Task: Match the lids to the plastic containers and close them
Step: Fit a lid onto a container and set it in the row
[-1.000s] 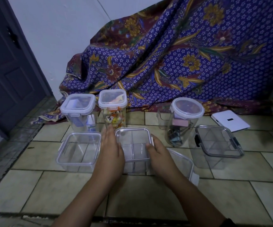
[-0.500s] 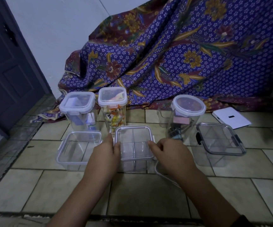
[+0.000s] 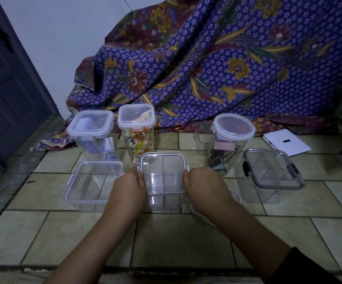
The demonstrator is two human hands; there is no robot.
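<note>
Left hand and right hand grasp the clear lid by its left and right edges, fingers curled down over the rim. The lid sits on the centre container, which stands on the tiled floor in the middle of the front row.

Change from half a second ago: both hands have shifted from the lid's near corners to its sides, and the left fingers, then spread, are now tucked over the edge.

Count: six containers.
- Front row, three low square ones: the centre container, the left container – lidded or not, I cannot tell – and the right container, with its dark-clasped lid on.
- Back row, three tall ones, all lidded: two square and one round.

One loose lid shows only an edge beside the right wrist. Behind lie a white flat object and a patterned cloth.
</note>
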